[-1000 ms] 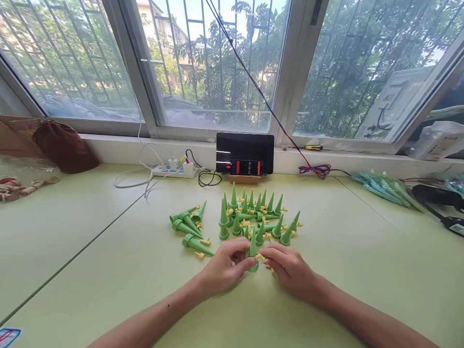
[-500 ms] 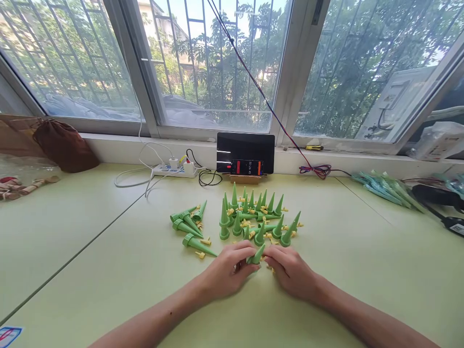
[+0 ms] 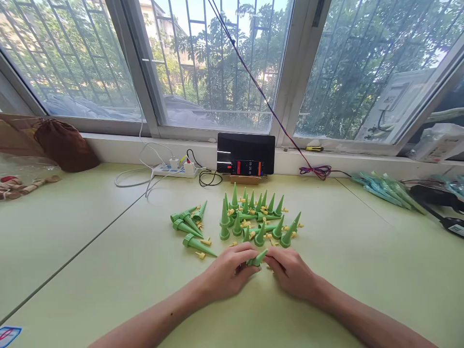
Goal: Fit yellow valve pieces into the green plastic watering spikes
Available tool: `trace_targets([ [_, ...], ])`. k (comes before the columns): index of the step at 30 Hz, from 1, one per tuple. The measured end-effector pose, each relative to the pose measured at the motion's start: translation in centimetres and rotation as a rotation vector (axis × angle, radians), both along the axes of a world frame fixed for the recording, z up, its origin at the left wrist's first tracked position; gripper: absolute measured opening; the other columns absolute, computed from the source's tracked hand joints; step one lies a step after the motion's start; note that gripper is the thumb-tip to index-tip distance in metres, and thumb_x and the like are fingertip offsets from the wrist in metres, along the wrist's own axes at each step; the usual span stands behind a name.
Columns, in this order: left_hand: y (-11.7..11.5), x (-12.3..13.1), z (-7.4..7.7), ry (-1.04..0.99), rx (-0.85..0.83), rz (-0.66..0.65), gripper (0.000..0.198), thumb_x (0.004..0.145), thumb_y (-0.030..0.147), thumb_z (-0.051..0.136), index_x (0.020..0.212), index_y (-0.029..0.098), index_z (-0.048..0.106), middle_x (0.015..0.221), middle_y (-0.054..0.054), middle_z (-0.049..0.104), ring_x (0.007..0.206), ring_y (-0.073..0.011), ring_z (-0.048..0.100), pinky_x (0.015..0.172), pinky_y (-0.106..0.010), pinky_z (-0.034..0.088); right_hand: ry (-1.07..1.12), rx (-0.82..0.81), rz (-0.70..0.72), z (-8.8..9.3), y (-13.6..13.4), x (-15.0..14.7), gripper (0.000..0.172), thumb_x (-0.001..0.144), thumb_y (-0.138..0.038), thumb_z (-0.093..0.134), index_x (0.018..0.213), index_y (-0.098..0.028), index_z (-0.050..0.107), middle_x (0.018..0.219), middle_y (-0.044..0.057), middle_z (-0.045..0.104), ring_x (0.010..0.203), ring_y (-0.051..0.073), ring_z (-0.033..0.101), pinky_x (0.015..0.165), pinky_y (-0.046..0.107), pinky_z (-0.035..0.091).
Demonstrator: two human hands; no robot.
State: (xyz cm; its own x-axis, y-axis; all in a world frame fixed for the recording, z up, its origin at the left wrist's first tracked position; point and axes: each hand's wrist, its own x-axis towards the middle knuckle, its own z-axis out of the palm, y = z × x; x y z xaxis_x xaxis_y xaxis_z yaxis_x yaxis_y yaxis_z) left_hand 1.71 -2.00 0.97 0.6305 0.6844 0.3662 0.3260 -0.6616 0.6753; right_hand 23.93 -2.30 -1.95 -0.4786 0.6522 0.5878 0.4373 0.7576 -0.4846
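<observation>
Green cone (image 3: 256, 261) tilts, clamped in the left hand (image 3: 232, 269)! Right hand (image 3: 292, 269) beside its tip, grip unclear; brown pouch (image 3: 67, 147) hides its contents.

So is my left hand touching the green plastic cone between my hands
Touching. Head view: your left hand grips the cone between thumb and fingers.

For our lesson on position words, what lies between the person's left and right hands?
In the head view, a green cone, held by the left hand, tip toward the right hand.
</observation>
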Motion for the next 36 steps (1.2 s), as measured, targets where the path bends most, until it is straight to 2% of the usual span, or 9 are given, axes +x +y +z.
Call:
trace_targets([
  [7,-0.1,0.3,0.5,-0.091,-0.095,0.022,0.02,0.091,0.016,0.06,0.072,0.017,0.054,0.078,-0.002,0.054,0.068,-0.0131,0.049,0.06,-0.023,0.04,0.025,-0.021,-0.022,0.5,-0.1,-0.2,0.028,0.11,-0.029,0.041,0.097,-0.02,0.064,0.069,0.0,0.066,0.057,0.014,0.058,0.058,0.024,0.046],
  [11,-0.1,0.3,1.0,-0.179,-0.225,0.06,0.032,0.091,0.027,0.064,0.066,0.017,0.048,0.071,0.001,0.045,0.067,-0.0128,0.045,0.057,-0.022,0.037,0.077,0.02,-0.059,0.9,-0.2,-0.1,0.021,0.108,-0.03,0.046,0.108,-0.02,0.064,0.074,0.002,0.069,0.059,0.015,0.06,0.059,0.025,0.049],
  [16,0.1,0.2,0.9,-0.311,-0.51,0.018,0.034,0.092,0.046,0.066,0.082,0.013,0.063,0.068,0.003,0.045,0.054,-0.0093,0.045,0.048,-0.022,0.039,0.119,0.089,-0.014,1.0,-0.2,-0.1,0.017,0.107,-0.026,0.05,0.119,-0.021,0.061,0.084,0.003,0.068,0.059,0.014,0.06,0.058,0.025,0.051],
  [19,0.3,0.2,0.7,-0.362,-0.614,-0.002,0.04,0.091,0.052,0.066,0.09,0.012,0.066,0.063,0.005,0.042,0.047,-0.0074,0.043,0.046,-0.022,0.041,0.097,0.115,0.008,1.1,-0.2,-0.2,0.02,0.107,-0.022,0.05,0.124,-0.022,0.059,0.089,0.005,0.069,0.062,0.014,0.062,0.057,0.025,0.051],
  [25,0.3,0.2,0.7,-0.343,-0.648,0.013,0.043,0.088,0.054,0.069,0.088,0.011,0.068,0.064,0.004,0.045,0.048,-0.0072,0.047,0.045,-0.02,0.042,0.01,0.233,0.015,0.9,0.1,-0.1,0.021,0.108,-0.019,0.047,0.127,-0.021,0.057,0.092,0.007,0.07,0.072,0.017,0.066,0.061,0.026,0.053],
  [29,0.2,0.3,0.9,-0.321,-0.608,0.011,0.041,0.09,0.052,0.069,0.091,0.011,0.07,0.068,0.003,0.047,0.05,-0.0072,0.047,0.046,-0.02,0.042,-0.024,0.286,0.01,0.9,0.3,-0.1,0.021,0.108,-0.017,0.045,0.126,-0.021,0.057,0.089,0.007,0.071,0.07,0.017,0.066,0.058,0.025,0.051],
  [36,0.2,0.2,1.1,-0.284,-0.493,0.037,0.038,0.091,0.05,0.067,0.084,0.012,0.069,0.073,-0.001,0.055,0.056,-0.0097,0.048,0.047,-0.02,0.04,-0.099,0.27,0.005,1.0,0.1,0.0,0.022,0.109,-0.017,0.041,0.12,-0.019,0.059,0.086,0.007,0.069,0.066,0.017,0.064,0.057,0.025,0.05],
])
